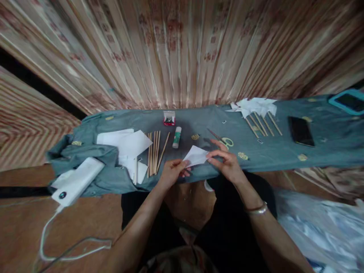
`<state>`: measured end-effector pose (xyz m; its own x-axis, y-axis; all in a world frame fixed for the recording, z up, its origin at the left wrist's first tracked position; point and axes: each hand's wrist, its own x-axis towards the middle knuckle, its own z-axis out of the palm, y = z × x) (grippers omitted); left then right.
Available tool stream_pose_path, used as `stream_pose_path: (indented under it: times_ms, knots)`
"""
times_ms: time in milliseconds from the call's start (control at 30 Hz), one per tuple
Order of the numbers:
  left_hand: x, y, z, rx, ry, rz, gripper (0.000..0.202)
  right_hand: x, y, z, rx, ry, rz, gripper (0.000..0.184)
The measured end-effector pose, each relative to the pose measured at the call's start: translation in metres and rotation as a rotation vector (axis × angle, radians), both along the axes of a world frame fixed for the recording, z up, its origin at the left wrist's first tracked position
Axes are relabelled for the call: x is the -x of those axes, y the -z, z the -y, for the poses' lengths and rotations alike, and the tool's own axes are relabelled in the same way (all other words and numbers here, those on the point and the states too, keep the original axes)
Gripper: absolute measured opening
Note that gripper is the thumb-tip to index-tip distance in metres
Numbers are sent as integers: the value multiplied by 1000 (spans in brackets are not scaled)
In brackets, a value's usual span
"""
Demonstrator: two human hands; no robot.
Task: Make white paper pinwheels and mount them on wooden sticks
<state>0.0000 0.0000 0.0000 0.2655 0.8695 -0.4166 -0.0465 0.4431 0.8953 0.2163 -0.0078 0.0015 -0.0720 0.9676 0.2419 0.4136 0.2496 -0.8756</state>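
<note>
A small folded piece of white paper (196,156) is held over the table's near edge between both hands. My left hand (175,169) pinches its left corner. At its right corner, my right hand (226,161) grips the paper between thumb and finger, the other fingers partly spread. Just beyond the paper stand a green-and-white glue stick (176,137) and, farther right, scissors (226,142) with pale green handles. Left of my left hand lie several thin wooden sticks (154,151) side by side.
White paper sheets (115,138) and a white power bank (78,182) with a cable occupy the left end. A small red box (169,119) sits at the back. Paper pinwheels on sticks (257,108), a black phone (301,131) and a blue-framed device (348,101) lie rightward.
</note>
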Motion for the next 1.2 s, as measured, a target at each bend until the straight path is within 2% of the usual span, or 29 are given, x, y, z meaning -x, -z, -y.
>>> stream_pose_path:
  times_ms: [133, 233, 300, 467, 667, 867, 967, 1033, 1133, 1200]
  knots:
    - [-2, 6, -7, -58, -155, -21, 35, -17, 6, -11, -84, 149, 114, 20]
    - [-6, 10, -16, -146, -324, -32, 30, -27, 11, -22, -112, 347, 362, 26]
    - [-9, 12, -21, -172, -382, -29, 30, -29, 14, -29, -76, 402, 542, 29]
    - [-7, 15, -23, -197, -373, -46, 30, -24, 14, -36, 13, 409, 798, 33]
    - [-2, 24, -21, -260, -386, -109, 27, -24, 11, -34, 18, 447, 844, 32]
    - [-3, 28, -22, -247, -391, -116, 36, -27, 4, -35, 170, 410, 891, 33]
    - [-4, 28, -22, -230, -396, -96, 41, -30, 3, -36, 224, 422, 773, 30]
    - [-4, 29, -22, -218, -411, -89, 41, -33, 4, -34, 275, 447, 615, 27]
    - [-4, 32, -21, -211, -430, -90, 40, -36, 5, -22, 414, 416, 97, 35]
    - [-3, 35, -21, -215, -439, -83, 38, -33, 3, -11, 499, 327, -298, 46]
